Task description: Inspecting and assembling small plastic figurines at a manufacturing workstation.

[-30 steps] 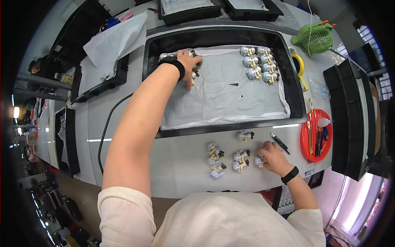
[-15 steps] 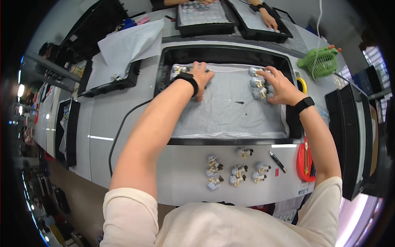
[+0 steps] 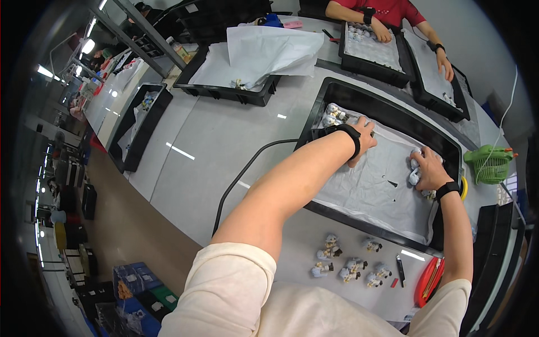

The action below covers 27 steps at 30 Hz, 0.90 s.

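Inside a large black tray [image 3: 387,238] lined with white paper, my two hands work at opposite ends. My left hand [image 3: 362,139] cups its bent fingers and thumb over the figurines at the left end; several small grey-white figurines [image 3: 333,114] show beyond it, and the palm hides the others. At the right end, my right hand [image 3: 431,170] curls around a cluster of similar figurines [image 3: 415,175], partly covered by the fingers. More loose figurines [image 3: 351,269] lie on the table in front of the tray.
Near the tray's front edge are a box cutter [image 3: 400,271], a small red piece [image 3: 394,282] and a red basket [image 3: 421,289]. A green fan [image 3: 489,164] stands at right. Behind, another person's hand [image 3: 383,32] reaches into a black tray [image 3: 375,68]. A black cable [image 3: 247,158] crosses the table.
The view has turned left, shifting the scene rightward and tilting it. My right hand's fingers, more spread before, now close around the figurines. My left hand stays over the left cluster.
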Each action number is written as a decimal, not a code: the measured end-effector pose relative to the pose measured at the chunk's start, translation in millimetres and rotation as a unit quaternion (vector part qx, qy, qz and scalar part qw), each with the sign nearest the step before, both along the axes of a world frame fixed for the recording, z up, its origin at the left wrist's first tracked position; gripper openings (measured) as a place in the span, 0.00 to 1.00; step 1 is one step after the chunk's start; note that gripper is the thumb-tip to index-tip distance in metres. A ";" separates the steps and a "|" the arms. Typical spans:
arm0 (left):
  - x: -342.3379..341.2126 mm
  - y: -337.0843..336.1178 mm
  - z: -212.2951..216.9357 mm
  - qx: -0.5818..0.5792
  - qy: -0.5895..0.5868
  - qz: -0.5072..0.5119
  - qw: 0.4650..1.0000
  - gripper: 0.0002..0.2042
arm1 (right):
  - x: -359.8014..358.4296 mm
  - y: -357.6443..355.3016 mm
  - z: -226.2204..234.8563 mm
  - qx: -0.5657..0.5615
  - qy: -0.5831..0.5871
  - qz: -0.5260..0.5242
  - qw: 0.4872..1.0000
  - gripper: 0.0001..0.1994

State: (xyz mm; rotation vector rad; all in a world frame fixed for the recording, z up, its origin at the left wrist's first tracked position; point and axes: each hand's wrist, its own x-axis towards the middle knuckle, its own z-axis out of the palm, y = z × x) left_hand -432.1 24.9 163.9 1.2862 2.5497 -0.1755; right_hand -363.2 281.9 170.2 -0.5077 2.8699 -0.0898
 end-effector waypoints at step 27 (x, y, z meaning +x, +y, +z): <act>222.4 -111.3 -29.9 0.041 -0.280 -0.055 0.957 0.21 | 261.6 -78.2 -20.1 -0.115 -0.040 0.033 0.992 0.24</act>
